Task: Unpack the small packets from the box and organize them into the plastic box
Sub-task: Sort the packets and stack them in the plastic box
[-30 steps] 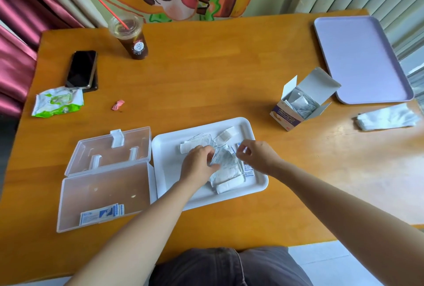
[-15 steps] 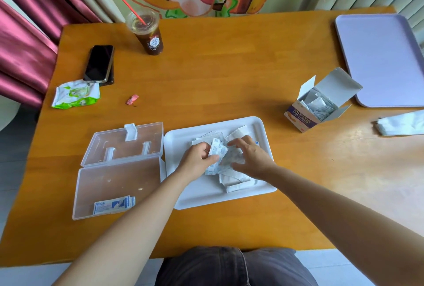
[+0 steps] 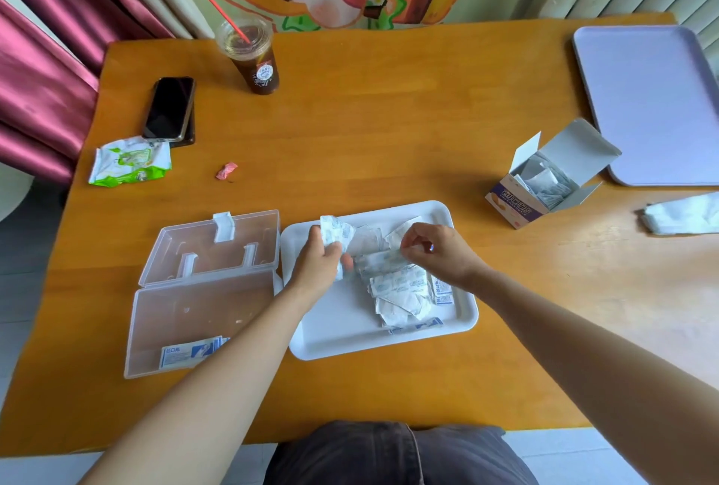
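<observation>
A white tray (image 3: 338, 333) in front of me holds a loose heap of small white packets (image 3: 400, 286). My left hand (image 3: 317, 265) is shut on a small stack of packets (image 3: 335, 232), lifted over the tray's left part. My right hand (image 3: 441, 255) pinches one thin packet above the heap. Left of the tray lies the clear plastic box (image 3: 194, 323), its lid open, with a few packets (image 3: 190, 354) along its near edge. The opened cardboard box (image 3: 544, 181) stands at the right with more packets inside.
An iced drink with a red straw (image 3: 255, 60), two stacked phones (image 3: 169, 109), a green wrapper (image 3: 130, 162) and a pink scrap (image 3: 226, 170) lie at the far left. A lilac tray (image 3: 646, 103) and white tissue (image 3: 681, 214) sit at the right.
Both hands have risen off the heap: the left now holds a small stack of packets upright, the right has pulled one packet up. The view has shifted, so everything sits further right.
</observation>
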A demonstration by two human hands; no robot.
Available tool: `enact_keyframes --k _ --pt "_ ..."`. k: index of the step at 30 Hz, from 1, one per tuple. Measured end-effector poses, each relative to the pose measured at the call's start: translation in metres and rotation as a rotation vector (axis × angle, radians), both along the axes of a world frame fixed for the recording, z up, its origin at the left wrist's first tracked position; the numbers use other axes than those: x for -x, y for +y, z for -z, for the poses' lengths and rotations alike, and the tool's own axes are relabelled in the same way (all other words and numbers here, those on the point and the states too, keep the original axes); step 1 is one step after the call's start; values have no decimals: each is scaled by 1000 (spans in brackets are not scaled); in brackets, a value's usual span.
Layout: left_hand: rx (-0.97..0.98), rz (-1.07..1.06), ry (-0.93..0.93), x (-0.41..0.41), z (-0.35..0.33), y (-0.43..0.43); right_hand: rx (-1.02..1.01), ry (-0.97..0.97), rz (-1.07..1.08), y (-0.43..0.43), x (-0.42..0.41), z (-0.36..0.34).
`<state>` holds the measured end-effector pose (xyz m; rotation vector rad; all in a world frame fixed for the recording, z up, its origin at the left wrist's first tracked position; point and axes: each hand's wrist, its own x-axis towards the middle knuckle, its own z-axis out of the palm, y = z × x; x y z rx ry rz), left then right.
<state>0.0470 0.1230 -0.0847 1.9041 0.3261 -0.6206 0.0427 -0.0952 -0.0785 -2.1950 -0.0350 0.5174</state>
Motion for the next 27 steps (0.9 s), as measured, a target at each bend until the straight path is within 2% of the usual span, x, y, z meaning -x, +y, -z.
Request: enact_keyframes --k 2,4,7,10,15,17,19,23,27 --pt "12 98 27 2 -8 -3 -57 38 -106 5 0 -5" --pt "45 223 88 5 -16 -11 -40 -4 -183 16 3 -4" --pt "147 330 184 11 -21 -21 -16 -123 -76 30 5 3" --pt "142 346 169 12 -13 -20 -30 -158 -2 32 5 6" --pt "186 414 209 10 -15 -19 -10 -30 -45 27 8 9" --pt "190 397 261 7 -13 -19 3 -14 31 25 7 11" --pt "151 373 297 5 -9 -14 26 -7 119 18 4 11" --pt "71 392 227 7 -6 -9 -31 154 4 18 10 8" --pt "-232 458 27 16 -6 -8 102 -23 -121 34 25 8"
